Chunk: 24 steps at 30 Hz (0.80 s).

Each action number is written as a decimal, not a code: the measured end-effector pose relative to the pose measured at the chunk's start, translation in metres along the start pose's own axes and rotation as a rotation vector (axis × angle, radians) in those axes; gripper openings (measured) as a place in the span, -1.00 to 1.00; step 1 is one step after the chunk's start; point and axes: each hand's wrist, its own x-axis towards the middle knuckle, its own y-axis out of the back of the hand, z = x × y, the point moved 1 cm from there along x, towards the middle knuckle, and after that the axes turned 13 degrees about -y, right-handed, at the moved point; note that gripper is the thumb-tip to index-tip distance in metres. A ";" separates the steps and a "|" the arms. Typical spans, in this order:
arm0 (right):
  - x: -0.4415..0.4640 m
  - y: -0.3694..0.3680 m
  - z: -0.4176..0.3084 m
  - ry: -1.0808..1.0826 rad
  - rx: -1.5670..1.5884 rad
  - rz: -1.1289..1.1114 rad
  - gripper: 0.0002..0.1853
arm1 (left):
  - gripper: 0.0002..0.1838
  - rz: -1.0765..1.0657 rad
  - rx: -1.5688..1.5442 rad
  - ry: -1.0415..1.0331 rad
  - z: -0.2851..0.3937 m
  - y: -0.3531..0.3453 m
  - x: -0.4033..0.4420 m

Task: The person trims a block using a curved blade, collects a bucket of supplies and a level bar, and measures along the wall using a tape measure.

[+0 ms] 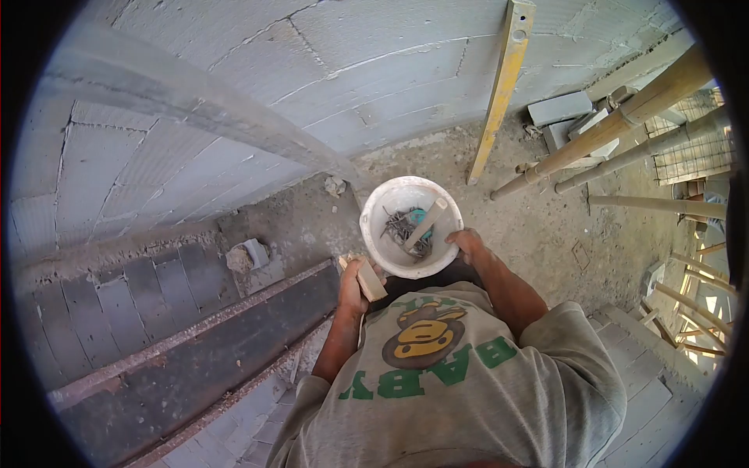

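My left hand (353,288) is closed around a short wooden block (372,281), held just left of the white bucket (376,248). My right hand (466,242) grips the bucket's right rim, with the fingers partly hidden by it. Inside the bucket lies a heap of grey nails (399,228). A pale wooden stick (427,221) leans across them, and beside it is a teal item (418,215) whose kind I cannot make out. The bucket is in front of my body, its open top facing me.
A yellow spirit level (503,90) leans on the grey block wall (390,86). Bamboo poles (601,139) stand at right, near loose blocks (560,109). A grey post (195,105) slants at left, above a long dark board (211,355). Rubble (248,256) lies by the wall.
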 end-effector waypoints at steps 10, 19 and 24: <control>0.058 0.013 0.093 0.015 0.275 0.583 -0.56 | -0.47 -0.112 0.316 -0.215 0.059 0.086 0.010; 0.116 0.059 0.132 -0.072 0.252 0.749 -0.60 | -0.46 -0.293 0.877 -0.081 -0.025 0.063 0.052; 0.209 0.092 0.149 -0.066 0.211 0.690 -0.55 | -0.49 -0.333 0.942 0.020 -0.137 0.060 0.120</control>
